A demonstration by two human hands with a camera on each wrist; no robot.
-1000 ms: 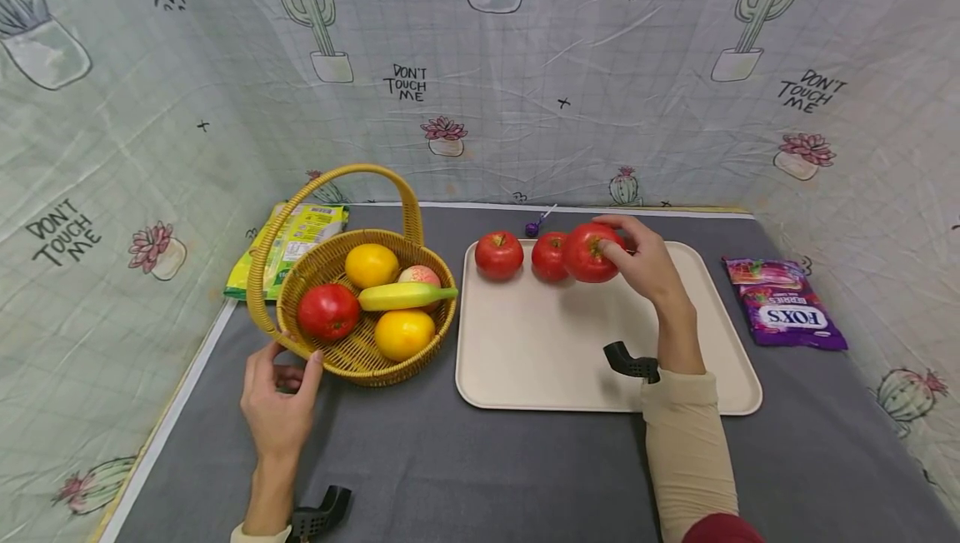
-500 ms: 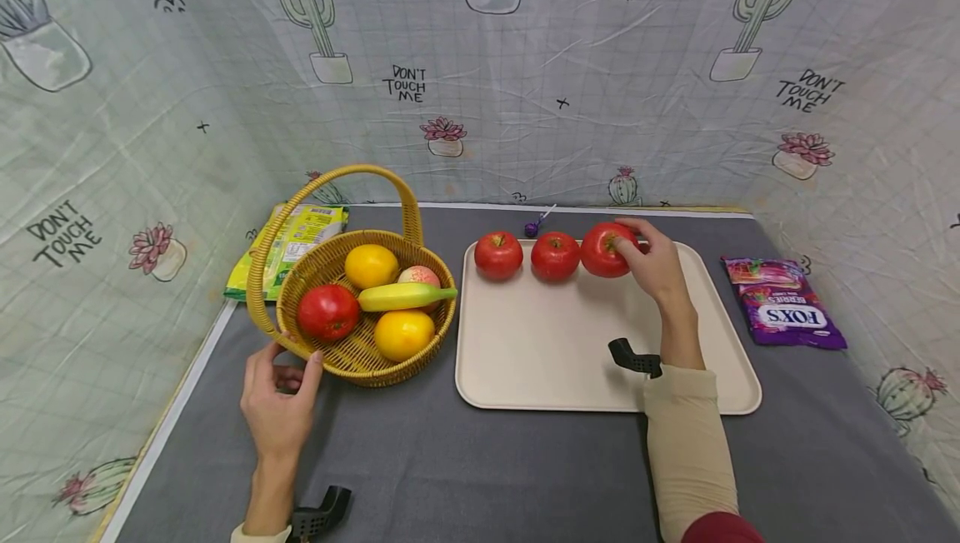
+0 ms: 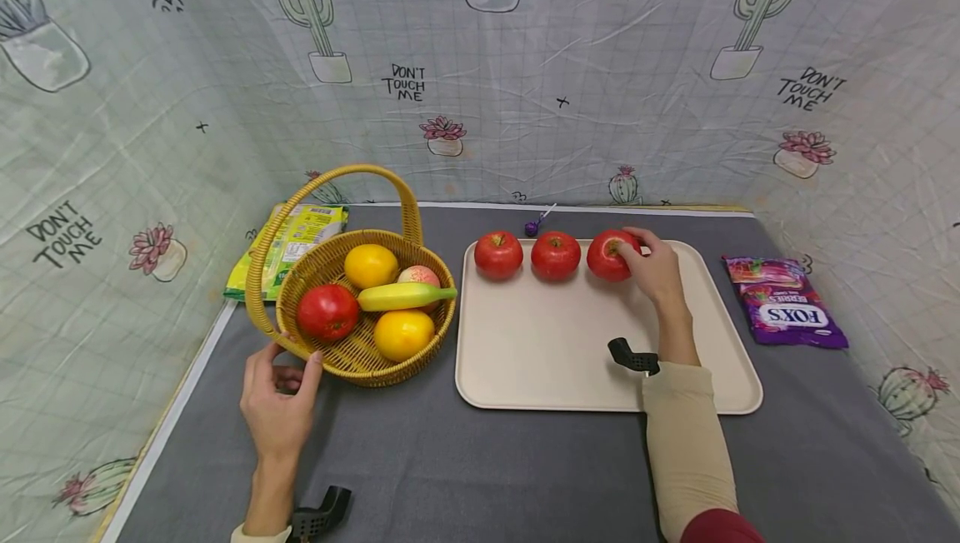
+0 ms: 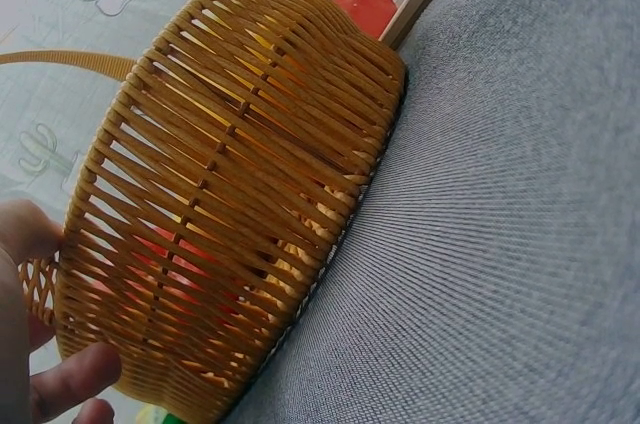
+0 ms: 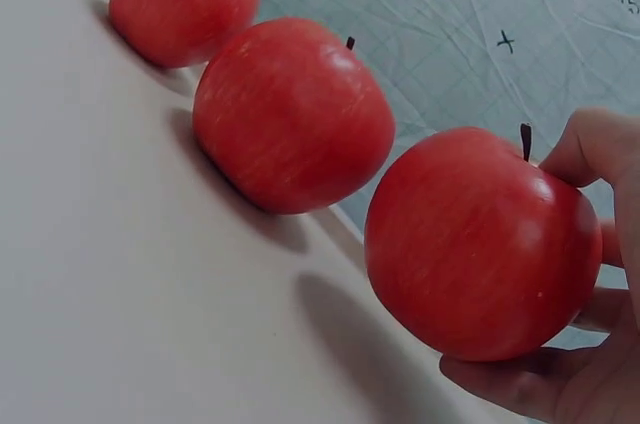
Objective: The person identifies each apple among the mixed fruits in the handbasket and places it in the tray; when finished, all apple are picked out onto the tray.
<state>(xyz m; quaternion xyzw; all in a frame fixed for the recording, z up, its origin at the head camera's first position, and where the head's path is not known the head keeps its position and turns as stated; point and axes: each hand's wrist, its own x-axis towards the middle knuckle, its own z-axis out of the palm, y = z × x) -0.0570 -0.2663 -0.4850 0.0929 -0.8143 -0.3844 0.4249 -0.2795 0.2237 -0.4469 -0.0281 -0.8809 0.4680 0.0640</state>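
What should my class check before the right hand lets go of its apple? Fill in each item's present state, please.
1. Right hand grips the held apple: ok, thumb and fingers are around it.
2. Held apple is over the tray: ok, near the far edge.
3. Held apple rests on the tray: cannot tell for certain; the gap to its shadow suggests it is slightly raised.
4. Held apple is apart from the middle apple: ok, the head view shows a narrow gap.
5. Left hand holds the basket: ok, at the rim.
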